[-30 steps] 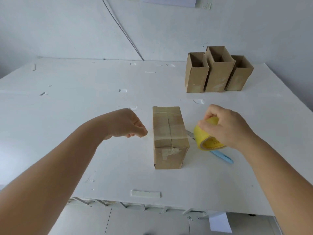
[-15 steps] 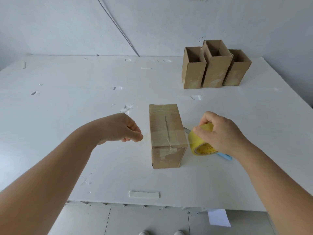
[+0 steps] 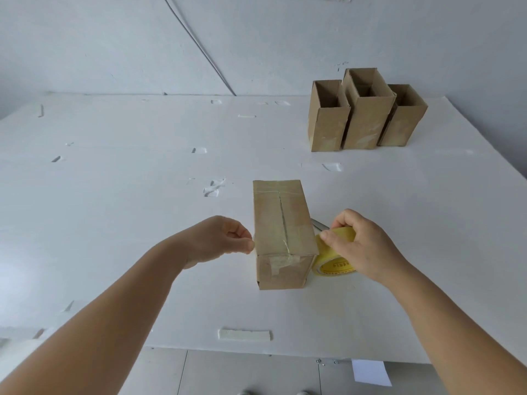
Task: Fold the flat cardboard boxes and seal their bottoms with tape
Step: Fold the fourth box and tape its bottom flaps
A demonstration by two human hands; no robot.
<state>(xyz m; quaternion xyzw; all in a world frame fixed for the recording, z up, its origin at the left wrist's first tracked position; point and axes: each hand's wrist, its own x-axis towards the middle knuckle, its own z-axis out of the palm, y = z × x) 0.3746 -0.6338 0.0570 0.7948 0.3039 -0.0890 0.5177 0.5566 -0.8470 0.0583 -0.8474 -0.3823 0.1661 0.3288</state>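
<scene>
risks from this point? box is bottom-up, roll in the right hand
1. The left hand pinches at the box's left top edge, apparently a tape end too clear to confirm; stretched tape may stick to itself or land skewed off the centre seam.
2. The right hand holds the yellow tape roll against the box's right side; pulling may slide or tip the unbraced box.
3. A tool, likely scissors, lies mostly hidden behind the roll, awkward for cutting.

4 boxes [image 3: 282, 232], 1 tape roll [image 3: 332, 256]
</scene>
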